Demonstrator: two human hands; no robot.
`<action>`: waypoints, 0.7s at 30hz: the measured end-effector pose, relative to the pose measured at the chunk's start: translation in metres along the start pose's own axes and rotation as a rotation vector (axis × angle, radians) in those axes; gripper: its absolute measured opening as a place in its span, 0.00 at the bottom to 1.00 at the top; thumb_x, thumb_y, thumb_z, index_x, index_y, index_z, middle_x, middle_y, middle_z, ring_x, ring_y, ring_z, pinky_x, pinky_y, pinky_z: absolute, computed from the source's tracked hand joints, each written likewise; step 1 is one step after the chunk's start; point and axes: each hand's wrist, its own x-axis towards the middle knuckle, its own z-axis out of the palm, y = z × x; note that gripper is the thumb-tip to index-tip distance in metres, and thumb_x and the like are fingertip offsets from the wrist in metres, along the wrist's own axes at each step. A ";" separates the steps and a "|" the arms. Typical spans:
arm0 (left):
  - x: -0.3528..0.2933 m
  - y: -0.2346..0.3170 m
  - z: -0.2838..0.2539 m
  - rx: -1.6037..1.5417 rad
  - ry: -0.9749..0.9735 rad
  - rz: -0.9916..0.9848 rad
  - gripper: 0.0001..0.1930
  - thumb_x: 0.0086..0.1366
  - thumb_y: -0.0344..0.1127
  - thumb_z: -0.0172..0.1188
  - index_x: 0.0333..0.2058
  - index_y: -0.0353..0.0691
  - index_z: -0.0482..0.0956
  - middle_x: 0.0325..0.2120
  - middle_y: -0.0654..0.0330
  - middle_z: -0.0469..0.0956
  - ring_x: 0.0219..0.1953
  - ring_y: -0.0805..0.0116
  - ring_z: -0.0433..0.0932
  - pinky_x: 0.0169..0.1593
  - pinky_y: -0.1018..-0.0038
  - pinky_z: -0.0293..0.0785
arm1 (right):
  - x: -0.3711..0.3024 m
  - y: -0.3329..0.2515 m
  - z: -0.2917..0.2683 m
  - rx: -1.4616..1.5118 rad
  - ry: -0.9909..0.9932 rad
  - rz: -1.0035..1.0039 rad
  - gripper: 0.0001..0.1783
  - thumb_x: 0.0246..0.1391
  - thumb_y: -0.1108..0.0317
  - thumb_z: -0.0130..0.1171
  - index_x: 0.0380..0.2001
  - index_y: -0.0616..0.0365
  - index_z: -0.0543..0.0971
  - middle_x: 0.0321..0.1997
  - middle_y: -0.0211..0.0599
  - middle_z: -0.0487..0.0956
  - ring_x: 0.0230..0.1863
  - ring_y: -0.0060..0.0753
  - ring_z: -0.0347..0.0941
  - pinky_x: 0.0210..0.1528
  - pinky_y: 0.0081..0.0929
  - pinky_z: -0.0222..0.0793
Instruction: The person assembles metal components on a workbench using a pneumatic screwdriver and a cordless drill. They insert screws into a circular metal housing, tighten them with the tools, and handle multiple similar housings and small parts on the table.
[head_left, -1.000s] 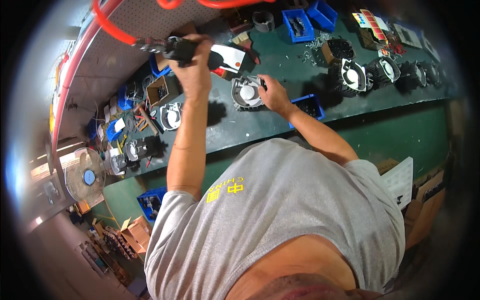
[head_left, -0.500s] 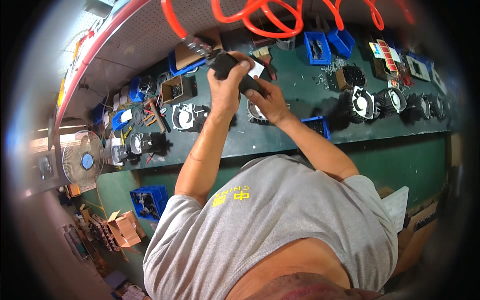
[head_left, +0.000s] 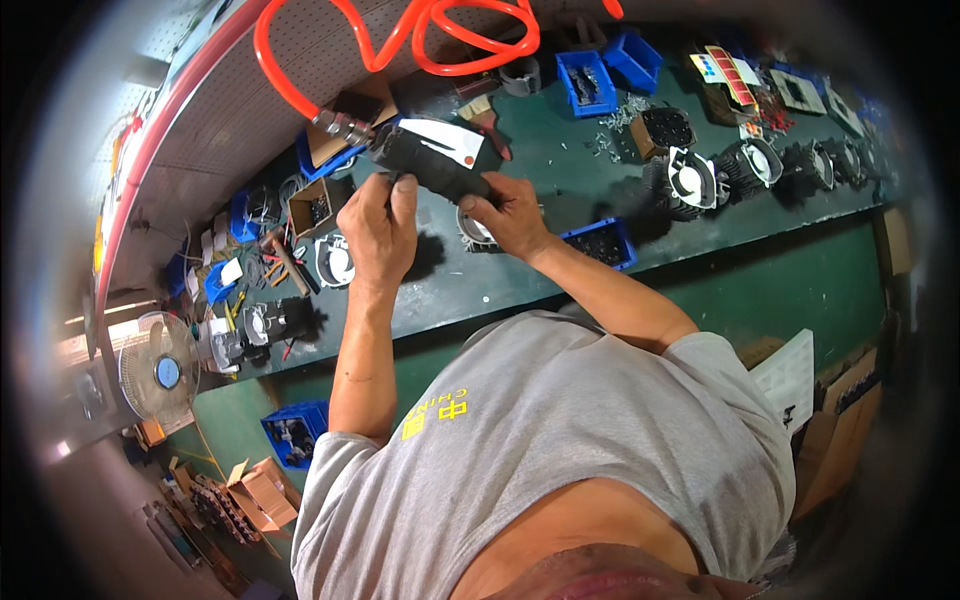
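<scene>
A black-wrapped air tool [head_left: 432, 165] hangs at a slant above the bench, its metal coupling [head_left: 343, 127] joined to an orange coiled hose [head_left: 285, 75]. My right hand [head_left: 512, 218] is closed around the tool's lower right end. Beside the tool's lower edge, near the coupling end, my left hand [head_left: 380, 232] has its fingers curled and its thumb close to the index finger; whatever they pinch, if anything, is hidden. A finned black housing with a white ring [head_left: 476, 228] stands partly behind my right hand. Another such housing [head_left: 334, 262] sits just left of my left wrist.
Several more housings [head_left: 692, 180] line the green bench [head_left: 530, 283] at right. Blue bins [head_left: 588, 85], a carton of small black parts [head_left: 664, 130], loose screws, a brush [head_left: 486, 122] and a hammer [head_left: 288, 262] lie about. A white sheet [head_left: 445, 142] is behind the tool; a fan [head_left: 160, 368] stands left.
My left hand has come off the tool's body and moved down and left. The tool has swung to a flatter slant, still in my right hand. The whole view has shifted.
</scene>
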 end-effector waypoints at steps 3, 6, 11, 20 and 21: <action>-0.002 -0.001 0.001 -0.156 -0.011 -0.119 0.19 0.75 0.42 0.55 0.29 0.33 0.78 0.16 0.63 0.68 0.20 0.75 0.62 0.25 0.74 0.59 | 0.002 -0.002 0.000 0.052 0.003 -0.028 0.22 0.55 0.53 0.72 0.33 0.65 0.83 0.19 0.31 0.74 0.23 0.19 0.66 0.25 0.25 0.62; -0.012 -0.002 -0.002 -0.601 -0.074 -0.524 0.23 0.76 0.48 0.51 0.28 0.35 0.78 0.17 0.64 0.70 0.20 0.76 0.63 0.25 0.75 0.56 | 0.004 -0.011 -0.002 0.066 -0.032 -0.060 0.21 0.56 0.54 0.73 0.30 0.63 0.80 0.21 0.30 0.74 0.24 0.18 0.66 0.25 0.25 0.62; -0.026 -0.016 0.000 -1.165 -0.119 -0.611 0.25 0.73 0.56 0.50 0.36 0.35 0.77 0.19 0.64 0.71 0.24 0.72 0.69 0.30 0.75 0.64 | 0.007 -0.016 -0.001 0.070 -0.033 -0.149 0.19 0.54 0.57 0.74 0.31 0.63 0.80 0.23 0.32 0.76 0.24 0.17 0.66 0.24 0.24 0.63; -0.011 0.022 0.045 -1.068 0.199 -0.573 0.14 0.65 0.32 0.62 0.47 0.34 0.76 0.43 0.56 0.79 0.49 0.64 0.77 0.59 0.66 0.71 | 0.004 0.001 0.009 -0.024 -0.255 -0.079 0.24 0.54 0.56 0.74 0.46 0.63 0.82 0.29 0.37 0.80 0.30 0.22 0.72 0.33 0.26 0.69; -0.010 0.011 0.048 -1.116 0.226 -0.556 0.11 0.65 0.30 0.62 0.45 0.35 0.77 0.41 0.56 0.80 0.49 0.64 0.78 0.60 0.65 0.71 | 0.005 0.005 0.009 -0.032 -0.208 -0.132 0.25 0.52 0.55 0.74 0.46 0.62 0.82 0.31 0.39 0.81 0.31 0.28 0.75 0.34 0.29 0.71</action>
